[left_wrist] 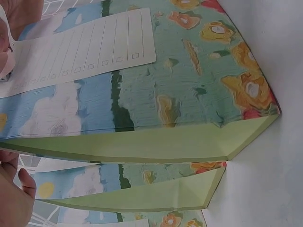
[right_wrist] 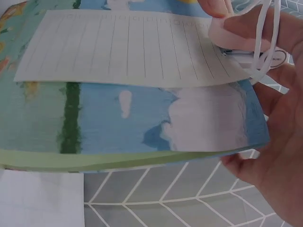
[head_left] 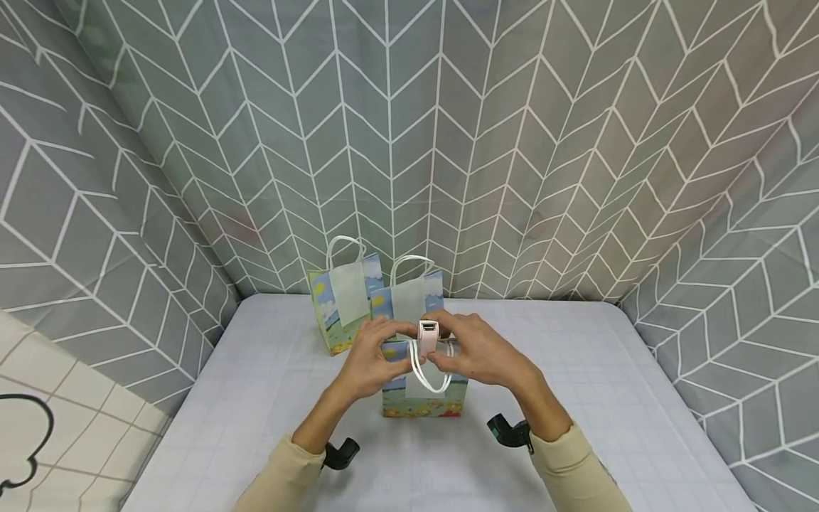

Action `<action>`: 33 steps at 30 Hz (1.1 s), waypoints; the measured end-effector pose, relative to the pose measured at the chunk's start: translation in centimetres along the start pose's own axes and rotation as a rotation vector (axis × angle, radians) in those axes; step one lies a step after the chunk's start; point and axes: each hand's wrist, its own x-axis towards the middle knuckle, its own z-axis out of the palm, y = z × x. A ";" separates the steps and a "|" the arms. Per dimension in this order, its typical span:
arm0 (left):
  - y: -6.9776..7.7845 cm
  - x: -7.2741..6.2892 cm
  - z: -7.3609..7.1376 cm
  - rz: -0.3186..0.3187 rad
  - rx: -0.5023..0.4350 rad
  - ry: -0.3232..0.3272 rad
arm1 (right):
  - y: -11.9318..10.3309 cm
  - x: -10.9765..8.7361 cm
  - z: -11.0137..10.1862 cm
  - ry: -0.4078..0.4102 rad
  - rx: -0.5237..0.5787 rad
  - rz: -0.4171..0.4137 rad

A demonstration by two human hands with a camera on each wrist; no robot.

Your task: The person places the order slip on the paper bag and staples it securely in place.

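Note:
A small pink and white stapler (head_left: 428, 338) is at the top edge of the front paper bag (head_left: 424, 407), over a lined paper sheet (right_wrist: 128, 47) on the bag's face. My right hand (head_left: 476, 348) grips the stapler, its thumb pressing the pink part in the right wrist view. On the other side, my left hand (head_left: 371, 359) holds the bag's top edge, fingertips close to the stapler. White cord handles (head_left: 430, 380) loop down over the sheet. The bag stands upright with a painted sky and flowers, its side panel (left_wrist: 142, 144) plain green.
Behind stand two similar bags, one at the left (head_left: 342, 306) and one in the middle (head_left: 407, 293), each with a pale sheet at its top and raised white handles. They are on a white-covered table (head_left: 269, 370). Grey patterned curtains (head_left: 409, 142) surround the table's back and sides.

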 end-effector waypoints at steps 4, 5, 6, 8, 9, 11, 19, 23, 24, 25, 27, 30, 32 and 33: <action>-0.1 -0.1 0.0 0.018 0.009 0.001 | 0.0 0.0 0.3 0.032 -0.080 0.011; -0.1 -0.1 0.0 0.024 0.018 0.004 | 0.0 0.0 0.4 0.036 -0.089 0.015; -0.1 -0.1 0.0 0.031 0.027 0.008 | 0.0 0.0 0.4 0.039 -0.092 0.014; -0.1 -0.2 0.0 0.042 0.048 0.018 | 0.1 -0.1 0.5 0.041 -0.087 0.006; -0.1 -0.2 0.1 0.042 0.054 0.022 | 0.1 -0.1 0.6 0.043 -0.084 0.001; 0.0 -0.2 0.1 0.040 0.059 0.028 | 0.1 -0.1 0.6 0.045 -0.081 -0.004; 0.2 -0.2 0.1 -0.014 0.041 0.007 | 0.5 -0.1 0.7 0.044 -0.064 -0.003; 0.1 -0.2 0.2 0.001 0.071 -0.005 | 0.7 -0.1 0.9 0.049 -0.051 -0.020; 0.1 -0.2 0.2 0.007 0.078 -0.006 | 0.7 -0.1 0.9 0.052 -0.050 -0.026; 0.1 -0.2 0.1 0.013 0.084 -0.006 | 0.8 -0.1 0.9 0.054 -0.048 -0.031; 0.1 -0.2 0.1 0.020 0.092 -0.005 | 0.8 -0.1 1.0 0.058 -0.044 -0.039; 0.1 -0.1 0.2 0.034 0.106 0.000 | 0.9 0.0 1.1 0.061 -0.029 -0.043; 0.1 -0.1 0.2 0.051 0.123 0.006 | 0.9 0.0 1.1 0.062 -0.017 -0.048; 0.1 -0.2 0.2 0.063 0.131 0.010 | 0.9 0.0 1.1 0.062 -0.010 -0.054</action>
